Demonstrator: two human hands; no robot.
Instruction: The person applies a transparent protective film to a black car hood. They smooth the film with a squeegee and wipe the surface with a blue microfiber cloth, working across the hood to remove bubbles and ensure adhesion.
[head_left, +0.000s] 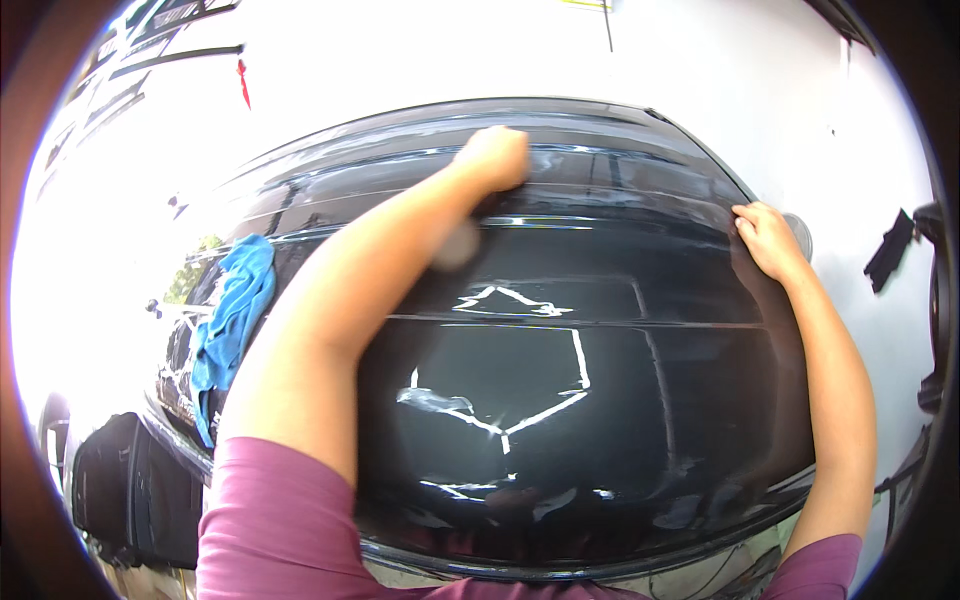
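Observation:
A glossy black car body panel, with creases and bright light reflections, spreads out before me. My left hand is curled and slightly blurred over its far part; the palm side is hidden, so I cannot tell whether it holds anything. At the panel's right edge rests my right hand, fingers bent on the surface, with no held object visible. A crumpled blue cloth lies on the left side of the panel, beyond my left forearm. A blurred pale round patch shows beside that forearm; what it is cannot be told.
A grey round object is partly hidden behind my right hand. Dark cloth hangs farther right. Black bulky items stand at lower left. A small red thing hangs from a dark bar at upper left. A pale wall rises behind.

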